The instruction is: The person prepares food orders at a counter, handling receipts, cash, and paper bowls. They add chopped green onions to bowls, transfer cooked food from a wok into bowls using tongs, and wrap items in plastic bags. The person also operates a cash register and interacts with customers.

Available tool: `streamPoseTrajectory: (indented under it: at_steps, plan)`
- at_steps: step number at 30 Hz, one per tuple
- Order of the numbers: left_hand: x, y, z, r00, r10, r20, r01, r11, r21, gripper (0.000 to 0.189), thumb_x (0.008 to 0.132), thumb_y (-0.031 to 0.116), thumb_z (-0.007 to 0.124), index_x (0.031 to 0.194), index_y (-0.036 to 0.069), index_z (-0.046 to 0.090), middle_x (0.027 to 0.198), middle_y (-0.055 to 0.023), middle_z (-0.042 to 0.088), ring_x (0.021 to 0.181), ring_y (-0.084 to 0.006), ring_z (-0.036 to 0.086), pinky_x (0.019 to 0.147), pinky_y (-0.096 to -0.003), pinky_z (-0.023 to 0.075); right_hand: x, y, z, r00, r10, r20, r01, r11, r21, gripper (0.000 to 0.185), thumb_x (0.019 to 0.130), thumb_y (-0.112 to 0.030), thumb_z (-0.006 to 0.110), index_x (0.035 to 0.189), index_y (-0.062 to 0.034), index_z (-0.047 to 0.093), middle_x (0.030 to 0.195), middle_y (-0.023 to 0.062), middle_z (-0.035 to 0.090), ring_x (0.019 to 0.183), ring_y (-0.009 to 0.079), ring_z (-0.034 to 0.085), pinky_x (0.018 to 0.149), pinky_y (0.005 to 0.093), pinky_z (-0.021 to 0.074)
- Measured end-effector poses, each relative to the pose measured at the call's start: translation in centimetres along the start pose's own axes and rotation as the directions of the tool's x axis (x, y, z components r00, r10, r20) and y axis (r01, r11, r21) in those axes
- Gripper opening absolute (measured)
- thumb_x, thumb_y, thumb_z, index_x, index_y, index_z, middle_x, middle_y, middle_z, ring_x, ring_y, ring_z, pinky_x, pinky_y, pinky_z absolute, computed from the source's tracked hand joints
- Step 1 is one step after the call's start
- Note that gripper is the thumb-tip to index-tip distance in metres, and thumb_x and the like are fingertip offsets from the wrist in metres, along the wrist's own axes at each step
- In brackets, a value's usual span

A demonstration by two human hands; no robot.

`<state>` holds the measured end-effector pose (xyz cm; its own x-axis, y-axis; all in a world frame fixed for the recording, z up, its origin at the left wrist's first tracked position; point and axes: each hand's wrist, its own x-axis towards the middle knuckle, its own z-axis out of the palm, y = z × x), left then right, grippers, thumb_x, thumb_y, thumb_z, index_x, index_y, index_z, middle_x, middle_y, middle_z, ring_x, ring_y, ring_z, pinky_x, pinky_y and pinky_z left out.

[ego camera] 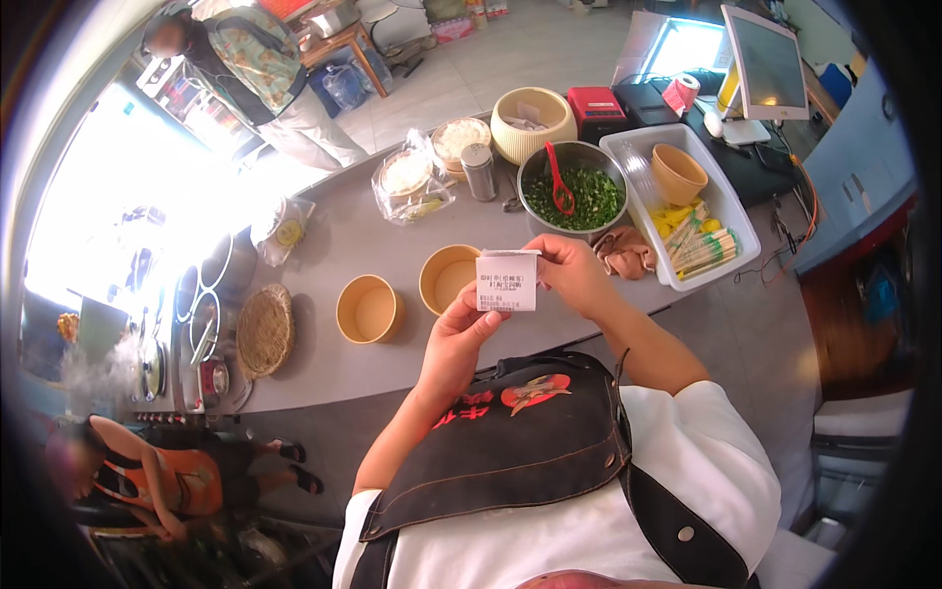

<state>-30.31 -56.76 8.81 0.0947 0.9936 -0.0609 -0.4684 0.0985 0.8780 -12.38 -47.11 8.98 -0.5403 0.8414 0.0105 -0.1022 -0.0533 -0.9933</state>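
A small white paper slip (508, 281) with printed writing is held up between my two hands, above the counter's near edge. My left hand (465, 320) pinches its lower left corner, and my right hand (567, 266) grips its upper right edge. Behind the slip, a tan paper bowl (444, 283) is partly hidden. Another tan paper bowl (368, 313) stands to its left, and its inside looks bare. Beyond my right hand is a steel pot (530, 210) of chopped green herbs (596, 193), with a red spoon (561, 193) in it.
A white plastic bin (743, 221) holds wrapped chopsticks and a tan bowl. A brown cloth (625, 252), metal shaker (479, 173), bagged containers (410, 177) and woven basket (266, 331) rest on the grey counter (335, 239). Steaming pots stand left. One person (250, 73) stands across; another (162, 475) is lower left.
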Motion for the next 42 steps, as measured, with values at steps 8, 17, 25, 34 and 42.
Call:
streamPoseTrajectory:
  at_steps: [8, 17, 25, 34, 42]
  plan:
    - [-2.4, 1.6, -2.5, 0.991, 0.095, 0.094, -0.11, 0.979, 0.17, 0.014, 0.094, 0.014, 0.055, 0.094, 0.001, 0.06, 0.132, -0.0069, 0.047, 0.111, -0.017, 0.051, 0.095, -0.0335, 0.0401, -0.9, -0.1, 2.6, 0.998, -0.057, 0.014, 0.056, 0.997, 0.054, 0.018, 0.093, -0.018, 0.056, 0.096, -0.0022, 0.064, 0.083, -0.003, 0.061, 0.075, 0.0025, 0.052, 0.066, 0.0202, 0.0423]
    - [-5.2, 1.7, -1.9, 0.991, 0.058, 0.117, -0.079, 0.981, 0.178, 0.033, 0.097, 0.021, 0.051, 0.123, 0.001, 0.053, 0.121, -0.005, 0.056, 0.109, -0.0138, 0.05, 0.096, -0.0312, 0.0397, -6.2, -1.5, 6.9, 0.873, -0.475, -0.11, 0.31, 0.716, -0.626, 0.015, 0.09, -0.014, 0.058, 0.096, -0.0003, 0.061, 0.089, 0.0023, 0.063, 0.085, 0.01, 0.058, 0.073, 0.0272, 0.0467]
    - [-5.1, 1.0, -1.6, 0.956, 0.231, 0.179, -0.292, 0.777, 0.558, 0.024, 0.087, 0.01, 0.062, 0.109, 0.0, 0.061, 0.13, -0.0093, 0.051, 0.117, -0.021, 0.049, 0.097, -0.0333, 0.0395, -9.7, -2.6, 6.7, 0.982, -0.153, 0.107, 0.17, 0.969, -0.178, 0.039, 0.089, -0.013, 0.06, 0.127, -0.0041, 0.05, 0.113, 0.0093, 0.058, 0.1, 0.0137, 0.056, 0.088, 0.0294, 0.0458]
    - [-5.3, -0.2, 2.2, 0.737, 0.387, 0.554, -0.618, 0.055, 0.785, 0.018, 0.066, -0.006, 0.066, 0.08, 0.005, 0.065, 0.134, -0.012, 0.047, 0.121, -0.0363, 0.045, 0.094, -0.0436, 0.0418, -7.5, -2.2, 0.7, 0.889, -0.122, -0.442, 0.295, 0.891, 0.346, 0.028, 0.089, -0.022, 0.059, 0.111, -0.0048, 0.062, 0.095, -0.0003, 0.064, 0.084, 0.0073, 0.058, 0.076, 0.0238, 0.0465]
    - [-0.3, -8.0, 11.5, 0.878, 0.171, 0.448, -0.476, 0.419, 0.773, 0.029, 0.066, -0.009, 0.056, 0.087, 0.008, 0.066, 0.086, -0.0088, 0.06, 0.086, -0.029, 0.055, 0.072, -0.0371, 0.0468, -10.6, -8.9, -13.9, 0.762, -0.315, -0.565, 0.493, 0.849, 0.191, 0.027, 0.091, -0.021, 0.058, 0.109, -0.0018, 0.061, 0.092, 0.0013, 0.064, 0.083, 0.0079, 0.059, 0.074, 0.0234, 0.0477]
